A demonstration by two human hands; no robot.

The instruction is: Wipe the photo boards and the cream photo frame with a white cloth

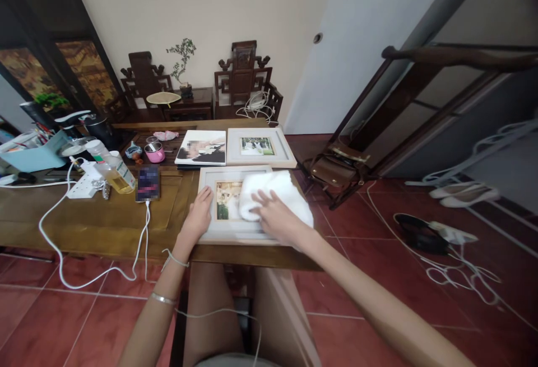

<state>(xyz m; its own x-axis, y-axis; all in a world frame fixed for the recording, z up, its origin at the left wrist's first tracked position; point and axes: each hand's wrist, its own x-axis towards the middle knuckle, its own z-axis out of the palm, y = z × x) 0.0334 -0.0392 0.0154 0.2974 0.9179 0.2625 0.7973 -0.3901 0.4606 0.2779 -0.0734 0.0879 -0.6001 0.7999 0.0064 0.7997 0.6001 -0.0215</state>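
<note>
Steadiness comes first, I judge from my remote seat: my left hand (200, 215) lies open, fingers over the left edge of the frame (231, 229), while my right hand (275, 214), half spread, presses the cloth (287, 185) onto that frame, though I can't tell whether it also pinches the cloth. I'd hold that edge down gently and rub with light, even pressure out to the corners. Well left of my left hand, the bottle (120, 181) has a label (120, 166) too blurred to read, and the phone (148, 184), nearer that hand, yields no legible word either.
</note>
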